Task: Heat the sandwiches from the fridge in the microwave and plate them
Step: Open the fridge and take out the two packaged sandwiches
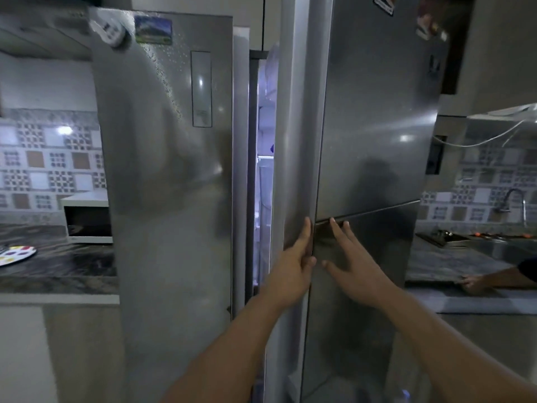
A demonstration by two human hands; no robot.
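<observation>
Fridge: tall, side-by-side, brushed steel with a dull sheen and soft reflections; flat slab doors with square edges. Left door carries a rectangular inset panel and two magnets near the top. Right door stands ajar; a narrow vertical gap between the two doors shows a lit white interior with pale shelf fronts. A horizontal seam divides the right side into an upper and a lower panel. No sandwiches can be made out through the gap.

Left hand: fingers extended and lying flat along the door's rounded vertical edge, thumb tucked against the corner; grasping nothing beyond that edge.

Right hand: fingers spread, palm toward the steel just under the seam, fingertips at the seam line; empty.

Microwave: white box with a dark window, on the left bench, partly hidden behind the fridge door.

Plate: round, with coloured patches, lying flat on the dark mottled stone bench, in front of the microwave and apart from it.

Right side: grey stone bench with a steel sink and curved tap; another person's arm rests at its front edge. Patterned square tiles line both walls
</observation>
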